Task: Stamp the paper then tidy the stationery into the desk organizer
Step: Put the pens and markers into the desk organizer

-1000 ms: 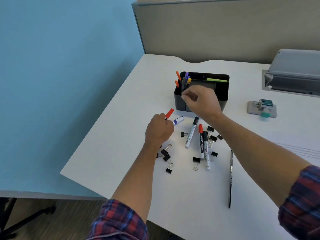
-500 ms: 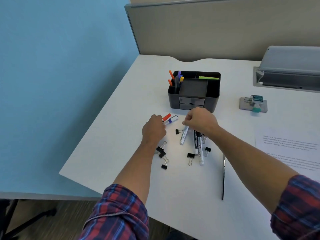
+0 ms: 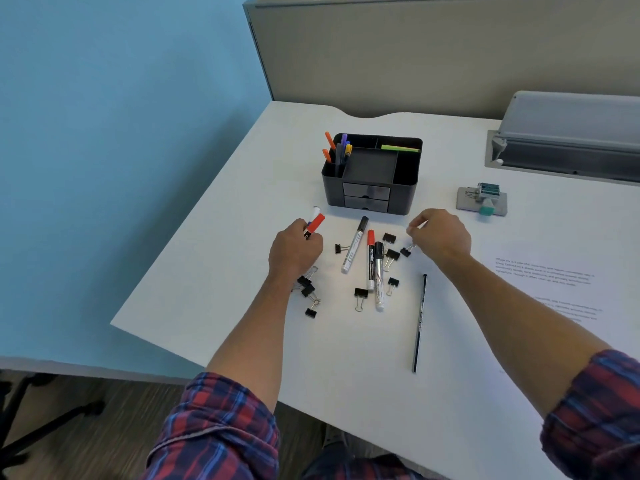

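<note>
Head view: a white bench point(image 3: 242, 271) fills the middle of the frame, with a blue wall at upper left and a grey partition along the top.

The black organizer point(image 3: 372, 174) stands just above centre. Coloured pens point(image 3: 337, 147) stand upright in its left compartment, and a green strip point(image 3: 400, 148) lies in the back right one.

The left hand point(image 3: 294, 251), left of centre, has its grip closed round markers point(image 3: 315, 223) whose red and white ends stick out toward the organizer.

The right hand point(image 3: 440, 235), right of centre, hovers with thumb and forefinger pinched together; whether they hold anything I cannot tell. A binder clip point(image 3: 406, 251) lies just below its fingers.

Between the hands three markers lie on the bench: one black-capped point(image 3: 354, 244), one red-capped point(image 3: 370, 263), and another black-capped point(image 3: 379, 275) touching it.

More clips point(image 3: 360, 294) are scattered round them, and a cluster point(image 3: 307, 291) sits under the left wrist.

A black pencil point(image 3: 419, 322) lies lower right of the markers.

The stamp point(image 3: 483, 200) rests at right, above the printed paper point(image 3: 554, 282).

A grey device point(image 3: 568, 133) sits at upper right.
</note>
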`<state>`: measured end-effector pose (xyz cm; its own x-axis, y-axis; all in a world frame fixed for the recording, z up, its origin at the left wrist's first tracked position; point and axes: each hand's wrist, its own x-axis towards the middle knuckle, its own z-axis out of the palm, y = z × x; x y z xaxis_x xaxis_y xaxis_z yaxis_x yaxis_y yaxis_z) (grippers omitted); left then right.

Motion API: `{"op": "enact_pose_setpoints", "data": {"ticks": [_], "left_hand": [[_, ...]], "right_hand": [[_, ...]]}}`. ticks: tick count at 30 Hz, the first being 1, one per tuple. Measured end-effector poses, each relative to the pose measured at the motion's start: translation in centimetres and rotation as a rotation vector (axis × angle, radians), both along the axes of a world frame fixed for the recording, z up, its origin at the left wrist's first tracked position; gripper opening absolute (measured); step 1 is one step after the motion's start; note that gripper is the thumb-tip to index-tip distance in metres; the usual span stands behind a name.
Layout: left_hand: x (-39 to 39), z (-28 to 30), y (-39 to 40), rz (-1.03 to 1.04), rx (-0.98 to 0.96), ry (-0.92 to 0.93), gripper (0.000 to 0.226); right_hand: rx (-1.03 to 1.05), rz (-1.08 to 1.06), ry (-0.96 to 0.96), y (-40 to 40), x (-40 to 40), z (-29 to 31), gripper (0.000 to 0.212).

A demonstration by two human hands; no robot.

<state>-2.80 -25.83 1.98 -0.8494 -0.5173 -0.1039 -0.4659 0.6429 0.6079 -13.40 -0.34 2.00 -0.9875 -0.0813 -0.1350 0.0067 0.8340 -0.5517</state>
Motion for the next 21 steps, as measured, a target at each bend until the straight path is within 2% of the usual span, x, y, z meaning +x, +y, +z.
{"op": "enact_pose_setpoints", "data": {"ticks": [3, 6, 10, 16, 21], "left_hand": [[1.0, 0.0, 0.9, 0.118, 0.200, 0.029, 0.022], [1.8, 0.1, 1.9, 0.199, 0.238, 0.071, 0.039], [2.2, 0.0, 3.6, 0.143, 0.255, 0.030, 0.031], [1.9, -0.7, 5.2, 0.085, 0.085, -0.047, 0.022], [1.7, -1.1, 7.0, 0.000, -0.032, -0.057, 0.025]], "right_hand": [[0.010, -0.027, -0.005, 1.0, 0.8, -0.4, 0.004], [0.021, 0.000, -0.020, 1.6, 1.9, -0.8, 0.002], [0.059, 0.064, -0.041, 1.5, 3.9, -1.3, 0.009], [0.084, 0.185, -0.048, 0.2, 6.7, -1.7, 0.006], [0.132, 0.267, -0.009, -1.1, 7.6, -1.8, 0.018]]}}
